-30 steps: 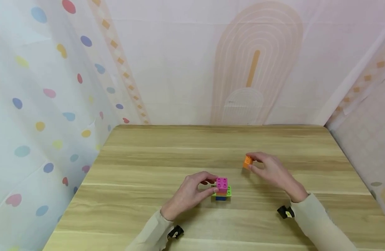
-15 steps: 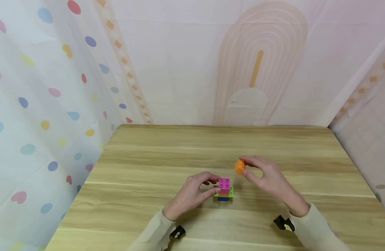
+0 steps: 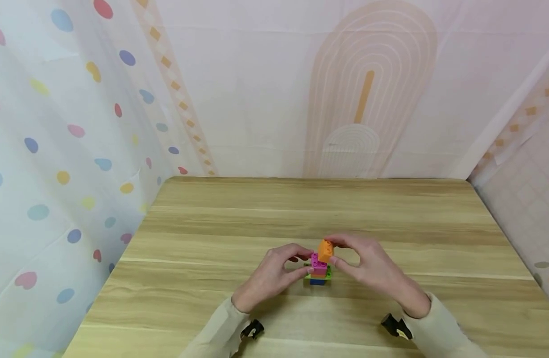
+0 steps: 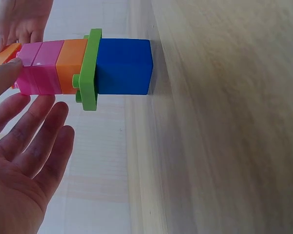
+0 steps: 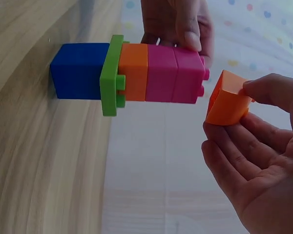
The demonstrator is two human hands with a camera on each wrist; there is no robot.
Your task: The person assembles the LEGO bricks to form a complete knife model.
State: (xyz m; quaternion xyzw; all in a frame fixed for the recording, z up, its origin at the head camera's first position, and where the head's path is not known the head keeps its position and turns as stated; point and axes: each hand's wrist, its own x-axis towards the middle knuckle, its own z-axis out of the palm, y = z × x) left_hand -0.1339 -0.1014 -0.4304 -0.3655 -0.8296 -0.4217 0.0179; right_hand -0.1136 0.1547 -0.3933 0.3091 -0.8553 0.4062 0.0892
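Observation:
A stack of toy building bricks stands upright on the wooden table. From the bottom it has a blue brick [image 4: 124, 67], a green plate [image 4: 90, 73] wider than the rest, an orange brick [image 5: 133, 73] and two pink bricks [image 5: 175, 75]. My left hand [image 3: 276, 271] pinches the stack's pink top between thumb and fingers. Between the thumb and fingers of my right hand [image 3: 374, 263] is a loose orange brick [image 5: 229, 100], tilted, its hollow underside facing the studs of the top pink brick. A small gap separates the two in the right wrist view.
The wooden table [image 3: 202, 214] reaches back to a pale curtain [image 3: 256, 99] with a printed arch. Another curtain [image 3: 46, 174], dotted in colours, hangs along the left side. Each wrist wears a black camera mount [image 3: 253, 329].
My right hand has carried the loose orange brick left and towards me, from beyond the stack to over its top, tilting it on the way. My left hand has kept its hold.

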